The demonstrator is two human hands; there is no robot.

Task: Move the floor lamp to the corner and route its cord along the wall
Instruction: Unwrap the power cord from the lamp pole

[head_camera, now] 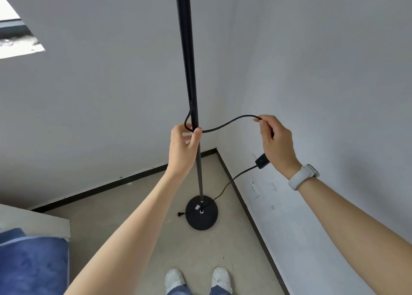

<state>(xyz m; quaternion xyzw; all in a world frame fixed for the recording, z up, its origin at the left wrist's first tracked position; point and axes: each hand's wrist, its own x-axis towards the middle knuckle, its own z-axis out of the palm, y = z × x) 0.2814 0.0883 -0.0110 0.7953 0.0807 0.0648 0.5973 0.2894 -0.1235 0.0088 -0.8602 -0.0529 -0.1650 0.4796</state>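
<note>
The floor lamp (pixel 193 116) is standing upright close to the corner, its round black base (pixel 201 212) sitting flat on the floor just short of where the two walls meet. You are steadying its pole with your left hand (pixel 184 148), fingers curled around the thin black tube about midway up. The cord (pixel 225 125) is leaving the pole just above that hand, looping round it and arching across to your right hand (pixel 275 143), which is pinching it between thumb and fingertips; so both hands are closed, one on the pole, one on the cord. Below your right hand the inline switch (pixel 262 161) is hanging, and the cord is trailing from it down to the floor beside the base, with the plug (pixel 180 214) lying just left of the base.

The lamp is likely bottom-heavy and the pole stiff but slim, so you are gripping it in a sensible place: mid-pole gives leverage without tipping it. The cord is looking soft and springy, and it will probably hold its kinks, so slide your grip along it rather than tugging, since a pull could tilt the pole. The wall sockets (pixel 255 188) are sitting low on the right-hand wall, near the base, above the dark skirting (pixel 245 207).
</note>
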